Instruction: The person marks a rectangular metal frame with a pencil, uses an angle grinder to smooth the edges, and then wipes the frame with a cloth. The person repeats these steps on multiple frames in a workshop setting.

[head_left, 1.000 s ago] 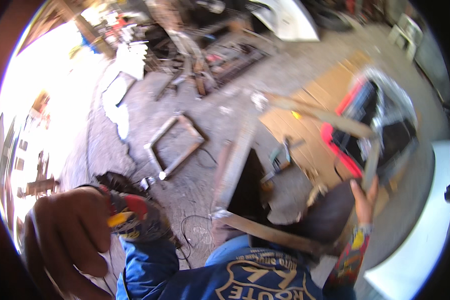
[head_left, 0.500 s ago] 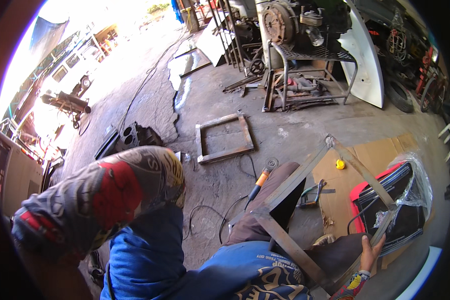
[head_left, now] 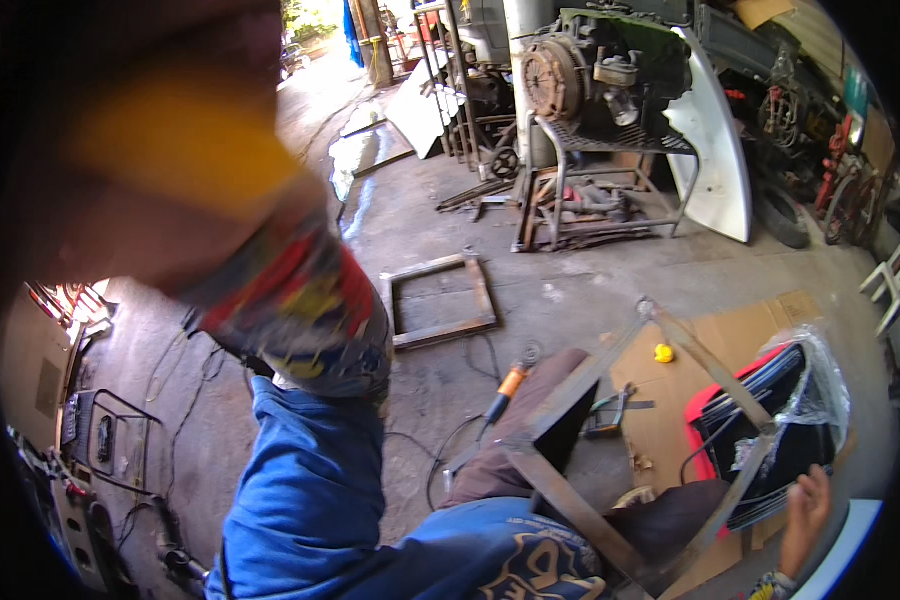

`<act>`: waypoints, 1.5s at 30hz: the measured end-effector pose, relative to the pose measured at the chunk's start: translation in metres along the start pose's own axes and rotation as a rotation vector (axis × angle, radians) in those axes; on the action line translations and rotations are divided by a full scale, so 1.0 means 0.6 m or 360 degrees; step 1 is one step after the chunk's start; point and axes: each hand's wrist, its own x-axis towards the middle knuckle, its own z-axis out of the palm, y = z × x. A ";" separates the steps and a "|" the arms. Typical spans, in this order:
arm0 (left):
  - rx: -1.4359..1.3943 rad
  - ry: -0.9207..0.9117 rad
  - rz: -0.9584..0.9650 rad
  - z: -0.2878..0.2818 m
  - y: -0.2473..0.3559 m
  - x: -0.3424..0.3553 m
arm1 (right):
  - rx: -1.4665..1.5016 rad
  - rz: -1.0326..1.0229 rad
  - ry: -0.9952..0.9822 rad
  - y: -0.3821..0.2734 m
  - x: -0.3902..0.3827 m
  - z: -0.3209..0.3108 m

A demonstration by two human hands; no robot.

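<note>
A metal angle-bar frame (head_left: pixel 735 380) rests slanted over my trouser-clad legs (head_left: pixel 545 395). My right hand (head_left: pixel 808 515) is just right of it at the lower right, fingers apart and slightly curled, holding nothing. My left arm, in blue cloth and a patterned sleeve (head_left: pixel 300 320), is raised close to the camera; my left hand (head_left: pixel 140 170) is a blurred shape at the upper left, its fingers not distinguishable. Beside the frame lie a black-and-red object in clear plastic (head_left: pixel 720 440), a yellow tape measure (head_left: pixel 663 352) and an orange-handled angle grinder (head_left: pixel 513 383), all on or near flattened cardboard (head_left: pixel 780 320).
A square metal frame (head_left: pixel 435 340) lies ahead on the concrete with cords. An engine (head_left: pixel 590 70) stands on a metal stand before a white body panel (head_left: pixel 720 160); a tyre (head_left: pixel 778 220) and white chair (head_left: pixel 880 280) are at right. Scrap metal and pipes (head_left: pixel 175 560) lie at left.
My left arm has risen toward the camera, covering the upper left. My right hand has let go of the angle-bar frame and shifted right. The view has tilted slightly.
</note>
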 end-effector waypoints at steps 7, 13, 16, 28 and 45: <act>-0.0279 0.0262 0.0232 -0.202 -0.259 0.026 | -0.0289 -0.0301 0.0714 -0.107 -0.043 -0.116; 0.1515 0.1362 -0.0673 -0.266 -0.396 -0.020 | -0.0362 -0.0127 0.0736 -0.063 -0.117 -0.099; 0.3284 0.0399 -0.0527 -0.264 -0.493 -0.052 | -0.0340 -0.0022 0.0675 -0.029 -0.144 -0.069; 0.2688 0.0323 -0.1944 -0.314 -0.622 -0.209 | -0.0190 0.0272 0.0309 0.068 -0.189 0.090; 0.1668 0.0662 -0.1822 -0.316 -0.528 -0.273 | -0.0496 0.0139 0.0669 -0.015 -0.211 -0.056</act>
